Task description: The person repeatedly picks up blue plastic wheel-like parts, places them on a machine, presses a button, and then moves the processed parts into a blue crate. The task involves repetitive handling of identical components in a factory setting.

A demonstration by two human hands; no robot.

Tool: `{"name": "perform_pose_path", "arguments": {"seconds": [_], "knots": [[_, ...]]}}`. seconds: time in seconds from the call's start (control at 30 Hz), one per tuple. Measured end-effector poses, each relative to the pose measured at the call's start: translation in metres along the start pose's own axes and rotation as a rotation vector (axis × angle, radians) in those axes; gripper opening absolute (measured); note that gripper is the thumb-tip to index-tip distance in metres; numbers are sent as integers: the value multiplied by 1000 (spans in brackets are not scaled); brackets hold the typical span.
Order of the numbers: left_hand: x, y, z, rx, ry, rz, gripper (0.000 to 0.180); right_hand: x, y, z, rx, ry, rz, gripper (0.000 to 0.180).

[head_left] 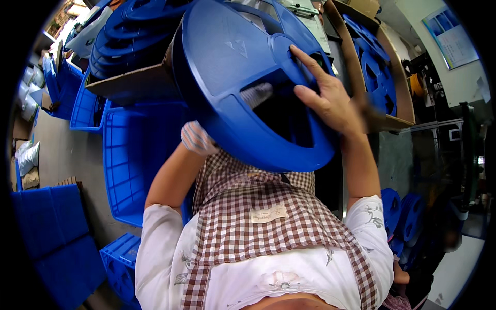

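A large blue plastic reel [222, 51] is tilted in front of my chest, with a round hub and wide cut-outs. My left hand [199, 138], in a striped knit glove, grips it from behind at the lower left. Gloved fingers show through one cut-out; the rest of that hand is hidden by the disc. Over the reel's right side lies my bare right hand [328, 98], its index finger stretched onto the hub and its thumb spread apart. The other fingers of this hand are mostly out of sight.
Stacked blue reels [129, 39] fill a cardboard box [134, 89] at the far left. Below it stands a blue crate [121, 160]. Another cardboard box [395, 77] at the right holds more reels. At the lower right edge, part of another person's arm [400, 274] shows near some reels.
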State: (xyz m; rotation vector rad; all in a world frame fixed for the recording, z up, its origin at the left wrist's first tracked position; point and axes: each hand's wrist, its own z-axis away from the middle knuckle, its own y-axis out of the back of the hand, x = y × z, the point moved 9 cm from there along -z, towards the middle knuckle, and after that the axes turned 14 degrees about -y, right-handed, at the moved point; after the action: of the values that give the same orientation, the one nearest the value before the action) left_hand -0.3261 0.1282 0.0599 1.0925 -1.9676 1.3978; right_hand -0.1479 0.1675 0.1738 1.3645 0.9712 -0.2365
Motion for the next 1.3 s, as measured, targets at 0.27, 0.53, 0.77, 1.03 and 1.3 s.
{"name": "perform_pose_path", "arguments": {"seconds": [0.27, 0.53, 0.77, 1.03, 1.3], "knots": [[24, 52, -168, -309, -230, 301, 20, 48, 53, -179, 92, -10, 441, 74], [24, 96, -225, 130, -36, -63, 24, 34, 38, -277, -34, -203, 554, 74], [28, 100, -214, -32, -91, 8, 26, 49, 21, -296, -148, -151, 445, 75], [68, 97, -172, 134, 31, -884, 38, 17, 52, -254, 137, 36, 539, 77], [65, 82, -95, -56, -302, -1829, 71, 170, 56, -90, 284, -305, 150, 93]]}}
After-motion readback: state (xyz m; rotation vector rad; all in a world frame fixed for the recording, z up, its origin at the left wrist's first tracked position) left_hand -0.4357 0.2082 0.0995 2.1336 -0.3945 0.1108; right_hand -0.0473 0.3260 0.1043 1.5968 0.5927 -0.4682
